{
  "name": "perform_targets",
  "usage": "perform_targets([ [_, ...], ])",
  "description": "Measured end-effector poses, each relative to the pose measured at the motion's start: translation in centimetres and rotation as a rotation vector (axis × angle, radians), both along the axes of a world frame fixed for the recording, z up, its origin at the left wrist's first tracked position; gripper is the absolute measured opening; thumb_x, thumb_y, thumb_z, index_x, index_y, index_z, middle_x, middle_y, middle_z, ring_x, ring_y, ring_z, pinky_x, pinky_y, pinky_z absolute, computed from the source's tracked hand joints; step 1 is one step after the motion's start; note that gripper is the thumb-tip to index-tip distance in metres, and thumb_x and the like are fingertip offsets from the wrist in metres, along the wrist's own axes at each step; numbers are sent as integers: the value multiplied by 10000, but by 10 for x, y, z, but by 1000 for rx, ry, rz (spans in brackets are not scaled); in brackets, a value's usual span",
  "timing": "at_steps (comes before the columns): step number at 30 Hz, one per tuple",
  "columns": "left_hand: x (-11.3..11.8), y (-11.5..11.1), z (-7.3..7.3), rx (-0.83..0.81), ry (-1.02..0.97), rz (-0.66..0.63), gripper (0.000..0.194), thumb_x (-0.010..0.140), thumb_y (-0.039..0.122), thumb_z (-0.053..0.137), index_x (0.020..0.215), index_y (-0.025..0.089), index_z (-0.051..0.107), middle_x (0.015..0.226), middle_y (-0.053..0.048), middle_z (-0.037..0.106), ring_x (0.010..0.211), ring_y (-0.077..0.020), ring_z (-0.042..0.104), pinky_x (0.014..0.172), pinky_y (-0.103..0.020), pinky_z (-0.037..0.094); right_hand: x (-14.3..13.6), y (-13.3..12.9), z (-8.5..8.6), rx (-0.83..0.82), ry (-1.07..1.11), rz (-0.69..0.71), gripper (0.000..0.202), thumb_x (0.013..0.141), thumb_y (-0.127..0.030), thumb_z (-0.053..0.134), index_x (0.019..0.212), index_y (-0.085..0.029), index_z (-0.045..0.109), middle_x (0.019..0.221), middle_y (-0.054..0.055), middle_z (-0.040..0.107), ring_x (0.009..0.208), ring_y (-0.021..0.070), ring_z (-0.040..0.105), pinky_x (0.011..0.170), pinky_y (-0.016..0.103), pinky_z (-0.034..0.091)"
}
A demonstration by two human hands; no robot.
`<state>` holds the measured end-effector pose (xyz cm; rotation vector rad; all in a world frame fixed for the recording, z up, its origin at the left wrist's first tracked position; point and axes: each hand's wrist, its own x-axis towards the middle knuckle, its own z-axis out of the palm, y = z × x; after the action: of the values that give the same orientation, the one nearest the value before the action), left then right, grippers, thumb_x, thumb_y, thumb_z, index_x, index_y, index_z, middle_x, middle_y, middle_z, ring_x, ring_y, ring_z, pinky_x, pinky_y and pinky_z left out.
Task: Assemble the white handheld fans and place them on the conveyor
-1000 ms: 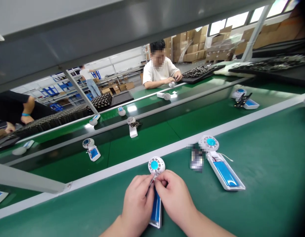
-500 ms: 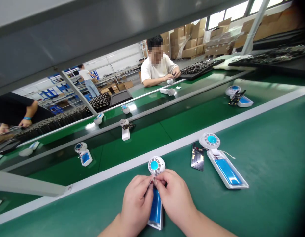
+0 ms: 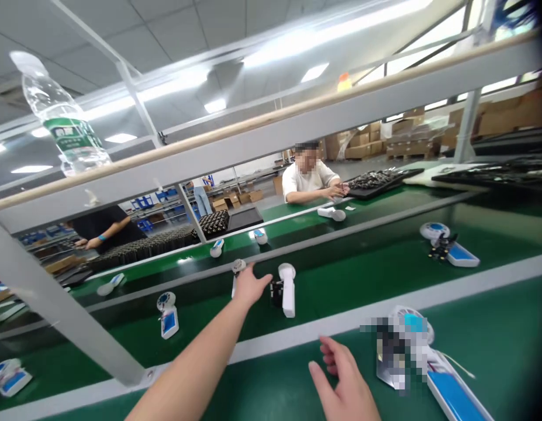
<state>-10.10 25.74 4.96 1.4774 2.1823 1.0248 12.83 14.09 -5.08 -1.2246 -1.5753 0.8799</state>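
My left hand (image 3: 251, 286) reaches over the green belt with its thumb spread to the right. Its fingers touch or hover over a white fan unit (image 3: 238, 267), partly covered by the hand. Just right of the thumb, another white fan unit (image 3: 289, 292) lies on the belt beside a black circuit board (image 3: 276, 293). My right hand (image 3: 345, 383) is empty above the near green bench, thumb and fingers apart. To its right sits an open fan unit (image 3: 457, 390) with a blue panel; its head and board are partly pixelated.
A grey rail (image 3: 314, 332) divides bench and belt. More fan units (image 3: 169, 321) lie along the belt. A slanted post (image 3: 73, 304) stands left, under a shelf (image 3: 253, 146) holding a bottle (image 3: 69, 126). A person (image 3: 308, 181) sits across; another person's arm shows left.
The view has tilted up. My hands have separated, the left reaching forward over the belt. The unit between them has gone from the near bench, and a white unit now lies by my left hand.
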Motion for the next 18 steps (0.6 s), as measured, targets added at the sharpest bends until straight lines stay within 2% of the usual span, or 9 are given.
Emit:
perform_targets([
  [2, -28, 1, 8, -59, 30, 108, 421, 926, 304, 631, 1314, 180, 527, 1377, -112, 514, 1196, -289, 549, 982, -524, 468, -4, -1, 0, 14, 6, 26, 362, 845, -398, 568, 1149, -208, 615, 1050, 90, 669, 893, 224, 670, 767, 300, 573],
  [5, -57, -11, 14, -179, 13, 194, 370, 932, 296, 622, 1275, 174, 553, 1326, -102, 551, 1150, -271, 579, 950, -497, 495, -14, -3, 2, 65, 53, 7, 307, 815, -371, 565, 1069, -224, 656, 979, 77, 673, 790, 211, 656, 708, 294, 561],
  [9, -70, -28, 16, -301, -120, 208, 306, 944, 308, 608, 1208, 155, 585, 1188, -85, 622, 990, -217, 646, 829, -411, 559, -18, -7, 9, 57, 64, 5, 275, 816, -365, 529, 1010, -230, 670, 929, 68, 667, 732, 193, 637, 681, 278, 542],
  [13, -58, -66, 11, -318, -320, 160, 314, 994, 377, 504, 1188, 141, 574, 951, -46, 669, 723, -138, 661, 640, -293, 571, -8, -10, 22, -30, -5, 83, 275, 837, -369, 521, 1025, -229, 665, 941, 59, 668, 760, 189, 650, 693, 272, 546],
  [16, -32, -114, -2, -306, -415, 99, 382, 1018, 348, 349, 1342, 179, 459, 696, 16, 635, 515, -121, 611, 467, -230, 518, -4, -13, 30, -85, -53, 173, 262, 870, -357, 499, 1023, -226, 666, 950, 54, 675, 814, 191, 661, 728, 275, 546],
  [18, -10, -148, -16, -315, -449, 78, 477, 977, 335, 370, 1435, 202, 350, 580, 49, 593, 420, -132, 569, 367, -202, 456, -4, -15, 33, -108, -85, 209, 267, 900, -358, 464, 995, -224, 674, 935, 49, 680, 824, 193, 664, 746, 288, 538],
])
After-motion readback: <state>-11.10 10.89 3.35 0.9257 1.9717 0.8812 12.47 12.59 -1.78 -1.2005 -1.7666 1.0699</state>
